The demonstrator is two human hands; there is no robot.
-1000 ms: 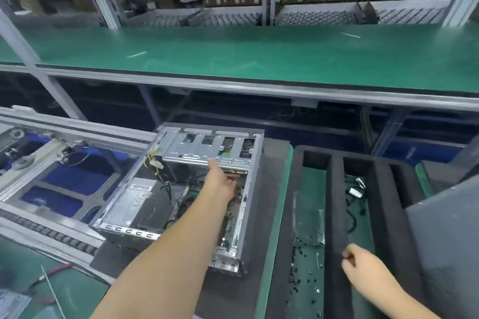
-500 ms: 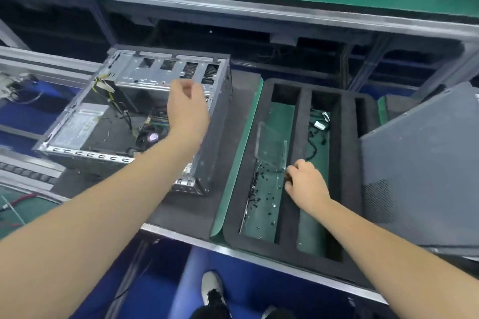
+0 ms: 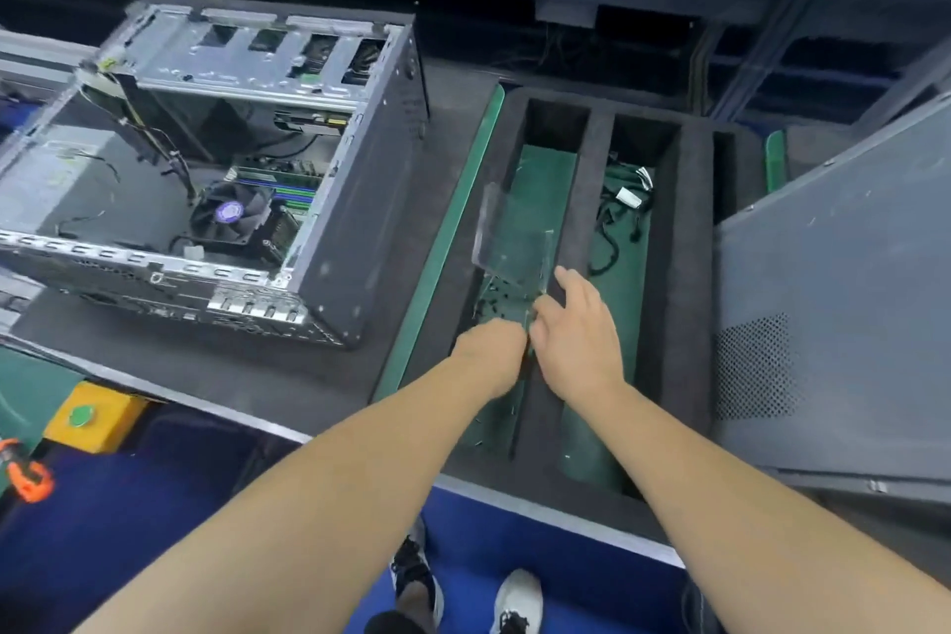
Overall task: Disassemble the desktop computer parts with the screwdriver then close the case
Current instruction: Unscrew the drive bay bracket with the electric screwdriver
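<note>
Where the head view looks down: a grey-topped counter [image 3: 267, 376] with a metal front edge, blue floor below, dark frame rails behind
Counter surface: matte dark mat; a green strip [image 3: 442, 242] runs along the left side of the foam tray
Computer case [image 3: 216, 160]: bare silver steel frame with black outer walls, boxy, lying open side up at the left of the counter; round black fan [image 3: 231, 214], green board and thin cables inside
Foam tray [image 3: 692, 273]: black, soft-looking, long slots with green floors, right of the case
Left slot: small dark screws [image 3: 496, 296] scattered, a clear plastic sheet [image 3: 514, 247] leaning in it
Middle slot: black cables [image 3: 615, 221] with white tags
Side panel [image 3: 833, 314]: flat grey sheet metal, perforated patch, tilted at the far right, touching the tray's right edge
Left hand [image 3: 491, 353]: low in the left slot among the screws, motion-blurred; its fingers are hidden, so whether it holds anything cannot be told
Right hand [image 3: 579, 330]: on the foam ridge between slots, fingers mostly straight and slightly spread, touching the foam, thumb near the left hand
Lower left: yellow box with a green button [image 3: 82, 414]; an orange-and-black tool handle [image 3: 25, 474] at the edge
Below: two shoes [image 3: 517, 602] on the floor
</note>
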